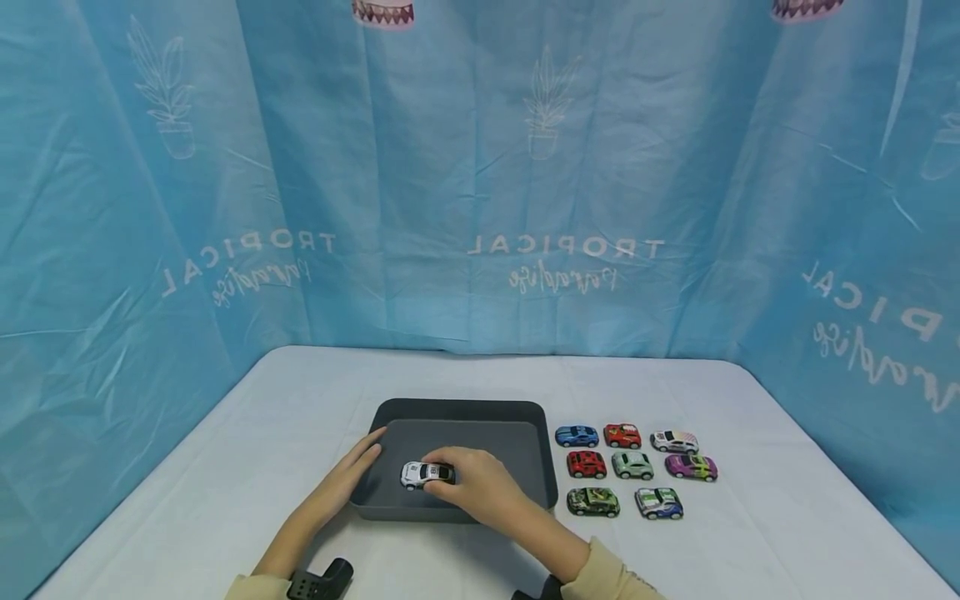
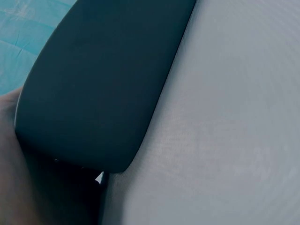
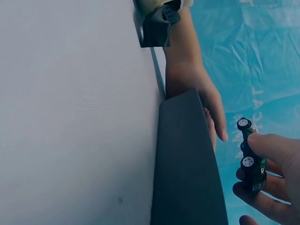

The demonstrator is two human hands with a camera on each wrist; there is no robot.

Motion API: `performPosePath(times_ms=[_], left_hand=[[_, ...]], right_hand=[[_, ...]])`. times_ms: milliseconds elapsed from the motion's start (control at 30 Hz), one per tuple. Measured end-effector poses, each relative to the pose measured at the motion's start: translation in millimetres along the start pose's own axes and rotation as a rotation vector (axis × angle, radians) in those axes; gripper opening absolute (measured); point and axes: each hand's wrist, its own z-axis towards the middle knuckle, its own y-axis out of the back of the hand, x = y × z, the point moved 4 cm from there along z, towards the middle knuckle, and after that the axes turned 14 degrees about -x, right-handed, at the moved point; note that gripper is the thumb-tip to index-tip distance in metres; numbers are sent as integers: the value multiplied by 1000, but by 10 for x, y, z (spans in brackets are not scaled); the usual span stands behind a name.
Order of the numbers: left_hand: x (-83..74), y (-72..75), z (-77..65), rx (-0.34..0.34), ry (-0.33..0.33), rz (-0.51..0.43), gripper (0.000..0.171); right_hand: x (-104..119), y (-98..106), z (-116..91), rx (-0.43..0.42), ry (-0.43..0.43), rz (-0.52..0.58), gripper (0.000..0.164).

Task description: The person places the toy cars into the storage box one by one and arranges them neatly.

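A white toy car with a dark rear (image 1: pixel 426 475) is pinched between the thumb and fingers of my right hand (image 1: pixel 480 486), above the dark grey tray (image 1: pixel 525 442). In the right wrist view, the held toy car (image 3: pixel 253 157) shows its wheels and dark underside, raised higher than the tray rim. My left hand (image 1: pixel 341 483) rests at the tray's left side, its straight fingers lying over the rim. The left wrist view shows the tray's outer wall (image 2: pixel 93 93) close up, with part of the left hand (image 2: pixel 11 164) at the frame's edge.
Several toy cars stand in loose rows right of the tray, among them a blue car (image 1: pixel 577 436), a purple car (image 1: pixel 692 467) and a camouflage car (image 1: pixel 593 502). A white cloth covers the table (image 1: pixel 787 533). Blue printed curtains (image 1: pixel 480 183) enclose the back and sides.
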Motion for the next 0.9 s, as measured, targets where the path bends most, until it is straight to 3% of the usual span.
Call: performPosePath(times_ms=[233,667,900], left_hand=[[1,6,2,-6,14,9,53],[1,-11,3,8,-5,-2,51],[-7,7,-12,6,1,-7,51]], right_hand=[[26,-105,11,24,13,-7,33],[-62,-291,6,73,-36,-39,31],[-57,-374,59,85,-1,-90,30]])
